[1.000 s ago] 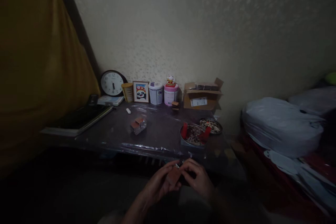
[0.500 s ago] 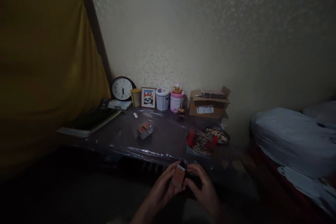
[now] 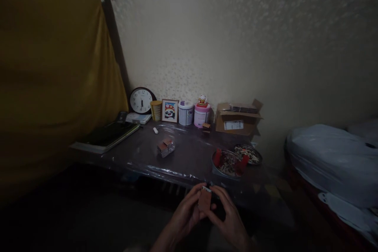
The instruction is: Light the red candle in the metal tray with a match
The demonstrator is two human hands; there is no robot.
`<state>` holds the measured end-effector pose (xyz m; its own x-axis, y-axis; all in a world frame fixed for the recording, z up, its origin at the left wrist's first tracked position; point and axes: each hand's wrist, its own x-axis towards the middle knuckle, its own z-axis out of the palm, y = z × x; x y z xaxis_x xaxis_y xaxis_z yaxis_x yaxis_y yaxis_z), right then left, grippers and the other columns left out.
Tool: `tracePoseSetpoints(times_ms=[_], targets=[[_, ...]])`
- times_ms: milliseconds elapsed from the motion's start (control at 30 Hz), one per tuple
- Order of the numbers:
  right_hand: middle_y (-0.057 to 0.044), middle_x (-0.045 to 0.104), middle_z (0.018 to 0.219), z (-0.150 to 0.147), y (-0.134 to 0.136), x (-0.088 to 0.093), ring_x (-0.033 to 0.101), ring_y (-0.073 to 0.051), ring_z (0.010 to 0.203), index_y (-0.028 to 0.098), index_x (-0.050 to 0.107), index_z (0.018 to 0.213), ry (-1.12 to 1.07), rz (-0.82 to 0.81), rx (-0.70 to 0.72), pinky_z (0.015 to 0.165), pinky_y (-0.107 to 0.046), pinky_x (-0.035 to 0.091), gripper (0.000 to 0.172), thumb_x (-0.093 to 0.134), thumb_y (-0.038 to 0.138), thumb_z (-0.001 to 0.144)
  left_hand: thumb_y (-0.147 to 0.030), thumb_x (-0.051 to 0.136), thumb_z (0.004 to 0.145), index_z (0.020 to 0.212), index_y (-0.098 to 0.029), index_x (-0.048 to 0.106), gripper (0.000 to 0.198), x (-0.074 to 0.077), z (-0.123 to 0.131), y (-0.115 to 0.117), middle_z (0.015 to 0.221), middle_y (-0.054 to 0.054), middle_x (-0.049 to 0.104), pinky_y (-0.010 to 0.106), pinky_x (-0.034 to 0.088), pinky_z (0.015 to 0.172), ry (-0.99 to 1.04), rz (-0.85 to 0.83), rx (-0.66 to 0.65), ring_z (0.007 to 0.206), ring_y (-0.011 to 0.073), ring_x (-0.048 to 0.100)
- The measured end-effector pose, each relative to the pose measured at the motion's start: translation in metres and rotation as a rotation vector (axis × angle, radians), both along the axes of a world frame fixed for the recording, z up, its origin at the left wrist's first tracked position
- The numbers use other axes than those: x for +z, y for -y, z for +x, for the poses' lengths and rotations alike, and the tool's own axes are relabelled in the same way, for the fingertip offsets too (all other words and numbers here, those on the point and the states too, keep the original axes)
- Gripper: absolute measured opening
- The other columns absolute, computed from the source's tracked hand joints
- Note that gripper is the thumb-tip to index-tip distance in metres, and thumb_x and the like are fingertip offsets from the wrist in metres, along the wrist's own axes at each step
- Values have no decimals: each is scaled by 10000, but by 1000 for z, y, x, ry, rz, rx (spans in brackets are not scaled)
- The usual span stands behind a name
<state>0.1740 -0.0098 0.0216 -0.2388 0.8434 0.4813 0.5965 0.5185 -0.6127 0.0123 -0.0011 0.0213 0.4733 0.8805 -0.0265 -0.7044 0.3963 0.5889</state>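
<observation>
The left hand [image 3: 186, 212] and right hand [image 3: 230, 213] are gripping a small brown box [image 3: 204, 200] in front of the surface's [image 3: 189, 157] near edge, while a round tray [image 3: 221, 173] is resting toward the near right corner.

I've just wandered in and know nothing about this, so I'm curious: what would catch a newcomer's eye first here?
Probably the big yellow cloth hanging down the left side of the view. Next, low in the middle, the left hand and right hand hold a small brown box between them. At the back of the table, a panda picture and a figurine on a pink tub stand out.
</observation>
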Motion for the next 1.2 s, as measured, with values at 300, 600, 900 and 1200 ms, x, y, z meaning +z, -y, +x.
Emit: tracePoseSetpoints(times_ms=[300,600,900,1200], targets=[[-80,580,1162,1,2,5,550,-234,1085,234,495,1180,26,82,38,903,-346,484,431,610,243,765,-256,490,851,1114,-195,520,271,5,2,1,1017,83,654,278,474,662,-16,6,-5,834,232,676],[-77,554,1190,1,1,5,531,-228,1112,245,462,1209,57,75,32,932,-347,465,445,585,233,782,-248,477,860,1095,-187,521,247,4,3,2,971,81,656,256,468,641,-8,24,-9,871,246,671],[-84,555,1187,1,0,2,519,-232,1123,230,483,1193,35,82,10,933,-354,464,428,590,243,779,-240,483,859,1107,-191,512,254,0,7,1,1056,96,634,256,477,655,28,11,16,897,247,663],[-85,534,1217,-1,2,6,516,-212,1134,228,460,1222,4,76,27,930,-322,469,436,566,238,799,-246,497,853,1082,-205,550,239,5,6,4,1036,73,645,265,483,672,1,27,17,857,214,663]])
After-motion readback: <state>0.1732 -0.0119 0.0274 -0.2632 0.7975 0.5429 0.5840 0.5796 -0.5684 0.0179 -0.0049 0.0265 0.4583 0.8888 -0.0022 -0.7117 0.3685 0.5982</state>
